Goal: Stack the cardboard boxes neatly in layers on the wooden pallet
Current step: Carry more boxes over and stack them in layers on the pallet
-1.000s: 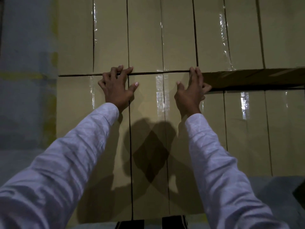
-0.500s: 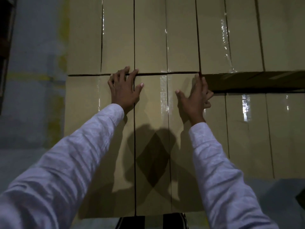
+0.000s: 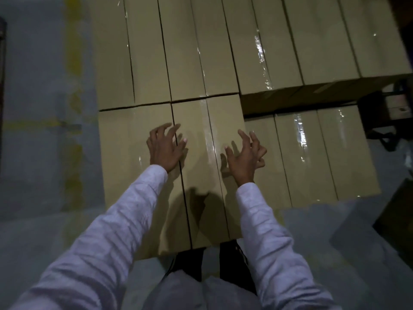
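Long tan cardboard boxes sealed with clear tape lie side by side in rows. A near box [image 3: 201, 166] sits in the top layer straight in front of me. My left hand [image 3: 165, 148] hovers over the seam at its left edge, fingers spread and loosely bent, holding nothing. My right hand [image 3: 244, 153] hangs over the box's right edge, fingers also spread and empty. A far row of boxes [image 3: 223, 52] fills the top layer behind. To the right, lower boxes [image 3: 312, 157] lie one layer down. The pallet is hidden under the stack.
Grey concrete floor [image 3: 40, 175] with worn yellow lines lies to the left. A dark cart or frame [image 3: 384, 113] stands at the right edge. A dark flat object [image 3: 397, 220] sits at lower right. My shoes show below the stack's near edge.
Both hands have pulled back from the boxes' far edge and lifted off the surface, fingers now spread. The view has tilted and shifted back, showing more floor and my legs.
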A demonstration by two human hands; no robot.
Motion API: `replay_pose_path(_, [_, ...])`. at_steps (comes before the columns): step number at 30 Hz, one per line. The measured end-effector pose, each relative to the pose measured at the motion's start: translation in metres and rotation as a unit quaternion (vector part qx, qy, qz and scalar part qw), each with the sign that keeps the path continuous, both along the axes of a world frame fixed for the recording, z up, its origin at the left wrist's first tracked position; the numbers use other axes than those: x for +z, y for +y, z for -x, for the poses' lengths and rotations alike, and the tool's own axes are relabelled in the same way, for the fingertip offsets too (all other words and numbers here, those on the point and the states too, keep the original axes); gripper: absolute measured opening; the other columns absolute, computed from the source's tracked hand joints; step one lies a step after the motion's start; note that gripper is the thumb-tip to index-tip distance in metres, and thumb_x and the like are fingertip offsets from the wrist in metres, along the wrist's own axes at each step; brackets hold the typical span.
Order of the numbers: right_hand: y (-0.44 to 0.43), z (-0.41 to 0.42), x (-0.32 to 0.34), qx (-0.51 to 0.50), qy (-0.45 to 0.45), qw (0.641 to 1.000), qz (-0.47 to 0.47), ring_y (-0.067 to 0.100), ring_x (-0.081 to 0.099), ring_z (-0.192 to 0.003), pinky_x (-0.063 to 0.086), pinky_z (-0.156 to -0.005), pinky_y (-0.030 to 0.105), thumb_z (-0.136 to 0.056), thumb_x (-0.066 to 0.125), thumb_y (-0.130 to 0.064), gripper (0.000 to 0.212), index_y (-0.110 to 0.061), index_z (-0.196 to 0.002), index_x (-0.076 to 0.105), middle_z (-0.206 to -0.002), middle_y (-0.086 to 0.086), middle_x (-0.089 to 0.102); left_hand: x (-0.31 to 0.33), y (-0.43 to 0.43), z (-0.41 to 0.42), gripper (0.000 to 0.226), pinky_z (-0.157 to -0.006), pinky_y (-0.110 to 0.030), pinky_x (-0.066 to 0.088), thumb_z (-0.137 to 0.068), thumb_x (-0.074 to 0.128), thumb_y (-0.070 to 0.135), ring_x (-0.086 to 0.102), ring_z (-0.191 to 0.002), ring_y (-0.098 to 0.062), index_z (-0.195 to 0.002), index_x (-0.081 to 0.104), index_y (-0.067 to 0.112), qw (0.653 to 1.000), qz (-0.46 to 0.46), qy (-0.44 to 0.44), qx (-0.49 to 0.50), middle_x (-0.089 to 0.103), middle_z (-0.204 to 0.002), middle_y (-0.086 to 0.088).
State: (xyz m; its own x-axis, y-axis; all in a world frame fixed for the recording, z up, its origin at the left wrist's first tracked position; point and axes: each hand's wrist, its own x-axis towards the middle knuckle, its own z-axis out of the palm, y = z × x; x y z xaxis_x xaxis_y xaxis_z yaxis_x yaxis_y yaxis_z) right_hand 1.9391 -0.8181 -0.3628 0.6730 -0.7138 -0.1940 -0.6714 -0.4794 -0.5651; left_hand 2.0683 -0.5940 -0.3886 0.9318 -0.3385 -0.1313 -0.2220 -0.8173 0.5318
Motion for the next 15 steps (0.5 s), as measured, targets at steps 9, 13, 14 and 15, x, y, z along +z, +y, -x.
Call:
replay_pose_path(9, [0.004, 0.102, 0.04, -0.018, -0.041, 0.996, -0.074, 0.031, 0.034, -0.147, 0.03, -0.11, 0.045, -0.092, 0.082, -0.033, 0.049, -0.037, -0.138, 0.067, -0.161, 0.002, 0.043, 0.037, 0.011, 0.127, 0.048, -0.106, -0.043, 0.034, -0.096, 0.063, 0.053, 0.038, -0.137, -0.025, -0.141, 0.065, 0.037, 0.997, 0.07, 0.042, -0.016, 0.058, -0.143, 0.004])
replay_pose_path(13, [-0.01, 0.144, 0.052, -0.014, -0.035, 0.996, -0.087, 0.03, 0.037, -0.147, 0.019, -0.102, 0.029, -0.092, 0.083, -0.033, 0.048, -0.036, -0.138, 0.068, -0.159, 0.003, 0.046, 0.056, -0.002, 0.161, 0.043, -0.106, -0.036, 0.032, -0.097, 0.066, 0.053, 0.04, -0.133, -0.023, -0.136, 0.069, 0.036, 0.993, 0.112, 0.031, -0.024, 0.064, -0.134, 0.009])
replay_pose_path(14, [-0.014, 0.156, 0.054, -0.015, -0.036, 0.995, -0.087, 0.03, 0.038, -0.147, 0.019, -0.101, 0.028, -0.092, 0.083, -0.034, 0.048, -0.037, -0.137, 0.069, -0.158, 0.003, 0.047, 0.06, -0.009, 0.171, 0.042, -0.105, -0.036, 0.032, -0.098, 0.064, 0.054, 0.041, -0.132, -0.023, -0.134, 0.07, 0.035, 0.993, 0.115, 0.028, -0.028, 0.066, -0.132, 0.009])
replay_pose_path(15, [-0.02, 0.169, 0.055, -0.017, -0.04, 0.995, -0.086, 0.03, 0.038, -0.146, 0.021, -0.1, 0.027, -0.091, 0.084, -0.034, 0.047, -0.037, -0.136, 0.069, -0.157, 0.003, 0.049, 0.063, -0.018, 0.181, 0.041, -0.105, -0.035, 0.033, -0.098, 0.063, 0.055, 0.043, -0.13, -0.023, -0.132, 0.072, 0.035, 0.992, 0.118, 0.029, -0.034, 0.067, -0.128, 0.01])
